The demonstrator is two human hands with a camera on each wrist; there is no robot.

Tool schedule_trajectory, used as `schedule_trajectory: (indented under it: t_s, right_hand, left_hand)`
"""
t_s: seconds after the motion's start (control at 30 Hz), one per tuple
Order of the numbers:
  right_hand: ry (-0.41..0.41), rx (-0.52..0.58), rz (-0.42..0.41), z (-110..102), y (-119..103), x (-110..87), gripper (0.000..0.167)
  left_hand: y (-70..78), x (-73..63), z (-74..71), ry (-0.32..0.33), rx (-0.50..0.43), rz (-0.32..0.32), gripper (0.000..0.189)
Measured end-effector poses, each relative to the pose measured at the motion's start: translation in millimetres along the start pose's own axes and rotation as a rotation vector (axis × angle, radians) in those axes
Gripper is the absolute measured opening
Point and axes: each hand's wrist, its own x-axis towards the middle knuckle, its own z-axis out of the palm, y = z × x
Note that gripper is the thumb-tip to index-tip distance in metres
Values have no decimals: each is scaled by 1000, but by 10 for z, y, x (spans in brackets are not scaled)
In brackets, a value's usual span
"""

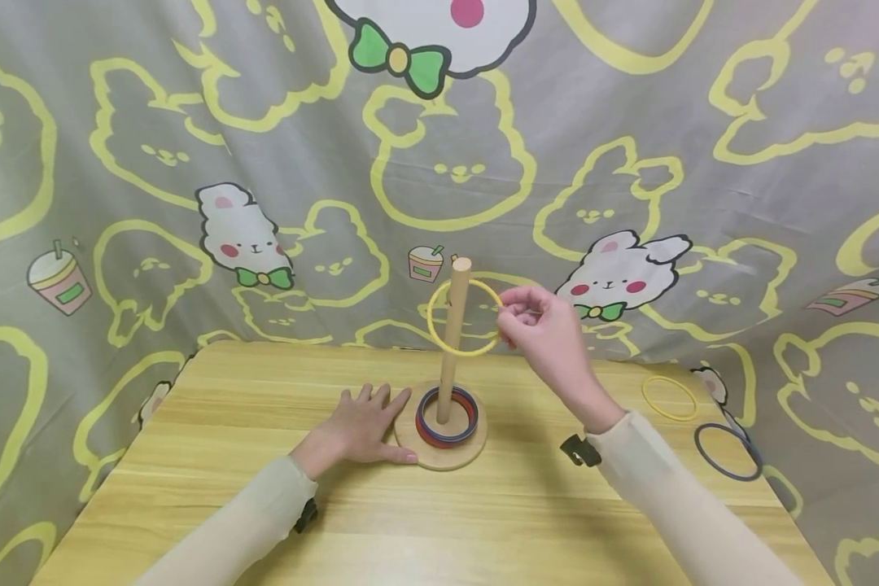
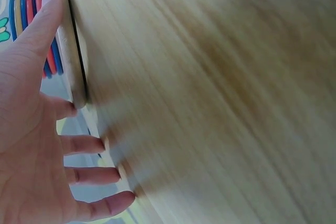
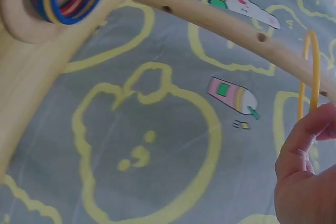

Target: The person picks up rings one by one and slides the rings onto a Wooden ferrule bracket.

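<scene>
My right hand (image 1: 545,325) pinches a yellow ring (image 1: 476,353) at its right side. The ring is around the upper part of an upright wooden post (image 1: 452,334), below its top. The post stands on a round wooden base (image 1: 443,462), where several rings (image 1: 472,411) in blue, red and yellow lie stacked around its foot. My left hand (image 1: 362,427) lies at the base's left side with fingers spread. In the left wrist view its thumb (image 2: 44,19) reaches over the base's edge, and the other fingers extend toward the tabletop.
On the right side of the wooden table (image 1: 249,423) lie another yellow ring (image 1: 670,417) and a dark blue ring (image 1: 728,474), close to the edge. A grey curtain (image 1: 322,163) with cartoon animals hangs behind the table and around its sides.
</scene>
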Motion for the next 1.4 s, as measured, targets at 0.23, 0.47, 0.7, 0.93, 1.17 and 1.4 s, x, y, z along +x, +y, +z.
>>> schedule_trajectory:
  t_s: [0.23, 0.47, 0.7, 0.93, 1.17, 1.4]
  right_hand:
    - [-56, -78, 82, 98, 289, -58, 20]
    - [-113, -108, 140, 175, 579, -130, 18]
    - [-140, -106, 203, 273, 863, -225, 17]
    - [-149, -173, 221, 363, 1094, -316, 21]
    - [-169, -183, 264, 447, 1213, -369, 25]
    - [-195, -197, 293, 517, 1271, -392, 18]
  left_hand:
    - [-8, 1, 17, 1, 0, -2, 116]
    - [-4, -6, 8, 8, 11, 1, 116]
    - [-2, -5, 2, 24, 27, 13, 116]
    - [-13, 1, 23, 27, 28, 13, 116]
    - [-25, 7, 43, 36, 33, 18, 116]
    - [-23, -9, 41, 40, 19, 23, 115]
